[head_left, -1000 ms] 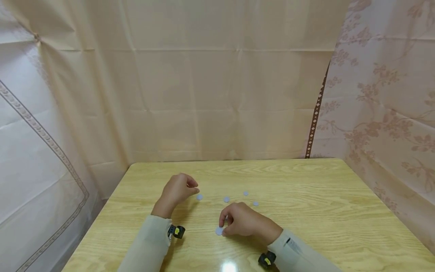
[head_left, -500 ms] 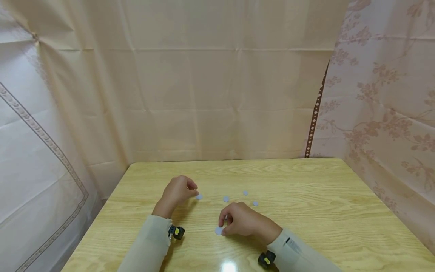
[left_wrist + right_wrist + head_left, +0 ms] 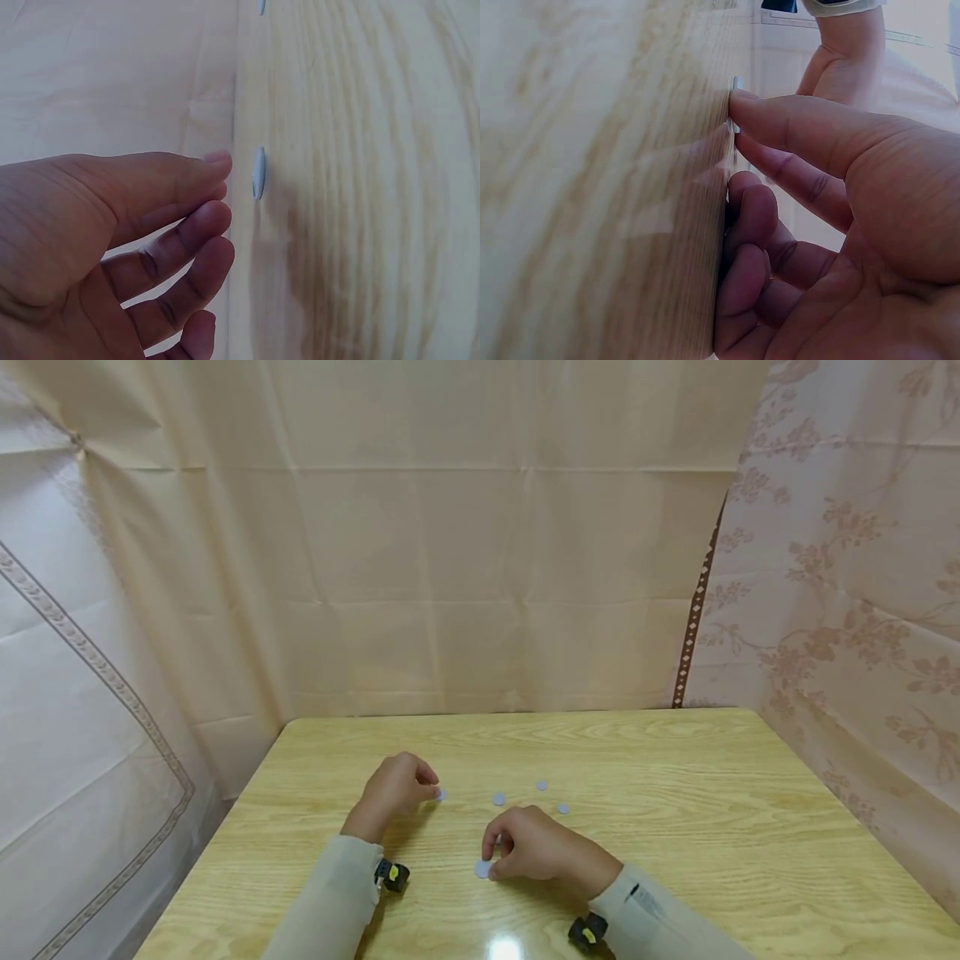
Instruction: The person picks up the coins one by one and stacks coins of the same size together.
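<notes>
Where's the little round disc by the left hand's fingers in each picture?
Head: the disc is below the middle, slightly left, beside the left hand.
Left wrist: it's near the middle, just right of the fingers.
Right wrist: not in sight; another disc is at the right hand.
All three share the wooden table.

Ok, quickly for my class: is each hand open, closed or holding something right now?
Left hand: open, holding nothing, beside the leftmost pale disc.
Right hand: closed, pinching the nearest pale disc by its edge.
</notes>
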`<state>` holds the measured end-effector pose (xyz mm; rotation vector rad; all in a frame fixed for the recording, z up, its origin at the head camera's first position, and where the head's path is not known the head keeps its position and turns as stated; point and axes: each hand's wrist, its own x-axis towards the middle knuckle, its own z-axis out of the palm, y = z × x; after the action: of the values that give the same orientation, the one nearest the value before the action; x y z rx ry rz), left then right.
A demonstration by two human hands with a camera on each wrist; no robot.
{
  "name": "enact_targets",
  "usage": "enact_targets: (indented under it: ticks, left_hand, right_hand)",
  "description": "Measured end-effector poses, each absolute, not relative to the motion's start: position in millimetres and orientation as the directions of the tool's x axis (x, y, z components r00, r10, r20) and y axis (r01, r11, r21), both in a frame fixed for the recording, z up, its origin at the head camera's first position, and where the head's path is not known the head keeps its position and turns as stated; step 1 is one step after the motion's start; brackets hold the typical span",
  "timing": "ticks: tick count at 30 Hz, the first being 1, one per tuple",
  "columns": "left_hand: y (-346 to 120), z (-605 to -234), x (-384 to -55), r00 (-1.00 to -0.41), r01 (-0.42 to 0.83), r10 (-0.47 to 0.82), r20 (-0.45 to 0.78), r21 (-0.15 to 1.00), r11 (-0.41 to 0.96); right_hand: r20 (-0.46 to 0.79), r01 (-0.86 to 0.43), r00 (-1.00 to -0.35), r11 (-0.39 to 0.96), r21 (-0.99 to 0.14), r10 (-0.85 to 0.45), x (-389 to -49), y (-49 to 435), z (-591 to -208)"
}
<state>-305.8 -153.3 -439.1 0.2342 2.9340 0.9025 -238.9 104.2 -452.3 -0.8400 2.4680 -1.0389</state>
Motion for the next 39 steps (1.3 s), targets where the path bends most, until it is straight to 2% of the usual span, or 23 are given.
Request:
enact_targets:
  ticks: [15, 24, 39]
  left_hand:
    - [-152.9, -442.7, -305.7, -0.986, 0.115, 0.162, -0.033, 0.569, 0.814]
    - [-153.9, -445.2, -305.8, -0.982, 0.153, 0.186, -0.003, 0.556, 0.817]
    - [-156.0, -444.9, -305.4, -0.987, 0.139, 0.161, 0.010, 0.550, 0.823]
  right_hand:
    - [-0.061, -0.404, -0.774, 0.565, -0.719, -0.630, -238.8, 104.0, -452.9]
    - [-0.066, -0.393, -0.779, 0.568, -0.723, -0.624, -238.4, 103.8, -452.7]
    - [-0.061, -0.404, -0.772, 0.563, -0.721, -0.633, -238.8, 104.0, -452.3]
